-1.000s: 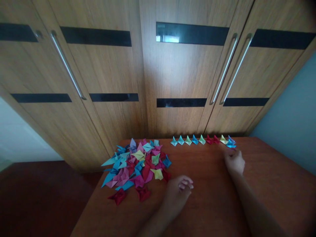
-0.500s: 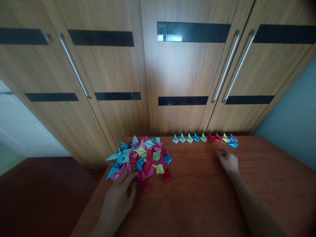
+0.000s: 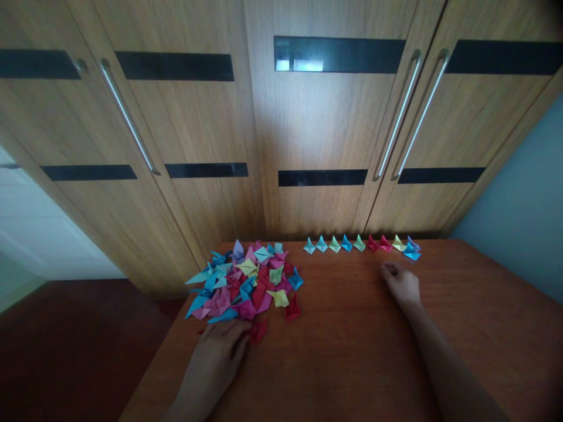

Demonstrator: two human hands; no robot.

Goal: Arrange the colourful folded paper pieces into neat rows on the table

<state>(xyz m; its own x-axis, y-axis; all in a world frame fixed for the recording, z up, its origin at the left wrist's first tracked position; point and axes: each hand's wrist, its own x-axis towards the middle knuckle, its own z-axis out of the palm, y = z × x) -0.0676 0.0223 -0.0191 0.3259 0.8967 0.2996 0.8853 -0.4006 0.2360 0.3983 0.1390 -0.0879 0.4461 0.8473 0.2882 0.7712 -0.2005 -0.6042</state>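
At the left, the table [image 3: 343, 340] has a slanting side edge, with dark floor [image 3: 88, 334] beyond it. The left hand [image 3: 222, 346] is inside that edge, palm down at the near side of the paper pile [image 3: 248, 281]. Its fingers bend over the tabletop beside a red folded paper [image 3: 258, 331]; whether they are clamped on anything, I cannot tell. A bit of red shows on the hand's other side. The pile, in blue, pink, red, green and yellow, reaches from the side edge toward the table's middle, with another red piece [image 3: 292, 308] at its near right corner.

A broad stretch of wood separates the two hands. Beyond it, the paper row [image 3: 334, 244] runs along the far edge, close to the wardrobe [image 3: 312, 205], ending in a purple piece and a blue one set together.

The right hand [image 3: 401, 284] is just nearer than the row's right part, fingers curled inward; their grip cannot be made out. More tabletop extends right, toward the blue wall [image 3: 523, 193].
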